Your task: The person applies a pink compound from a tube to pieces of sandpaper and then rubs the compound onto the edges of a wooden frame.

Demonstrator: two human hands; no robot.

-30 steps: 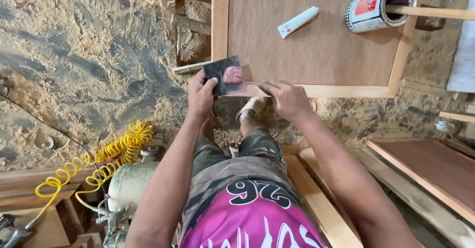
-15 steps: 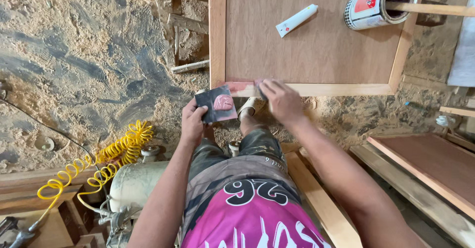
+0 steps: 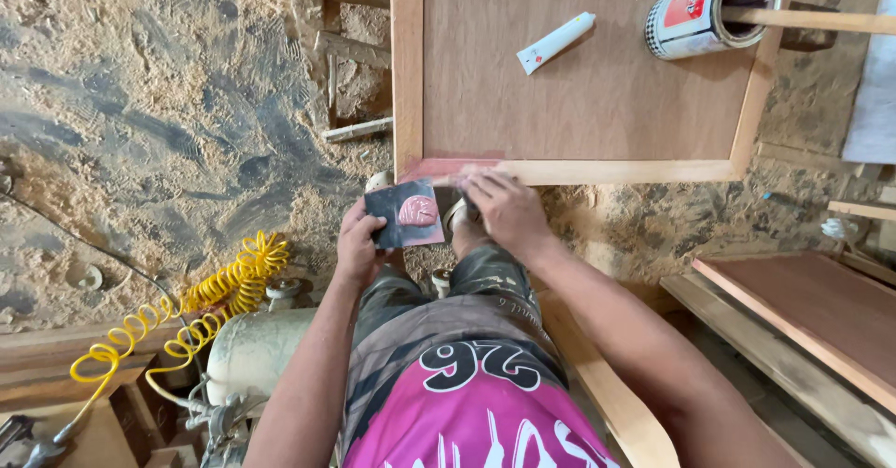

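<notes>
My left hand (image 3: 358,244) holds a small dark square card (image 3: 403,214) with a blob of pink putty on it, just below the near left corner of a framed wooden panel (image 3: 597,104). My right hand (image 3: 504,209) presses its fingers flat on the panel's near frame edge, beside a pink smear (image 3: 448,167) spread along that edge. I cannot tell whether anything is under those fingers. A white tube (image 3: 556,42) and an open tin (image 3: 705,11) with a wooden stick in it lie on the panel.
Sawdust covers the floor on the left. A yellow coiled air hose (image 3: 201,305) and a grey compressor tank (image 3: 261,351) sit at lower left. Wooden boards (image 3: 803,309) lie at right, and scrap wood strips (image 3: 355,130) lie left of the panel.
My left hand has drawn the putty card down and away from the panel edge. My right hand has shifted left along the frame edge, where a pink smear now shows.
</notes>
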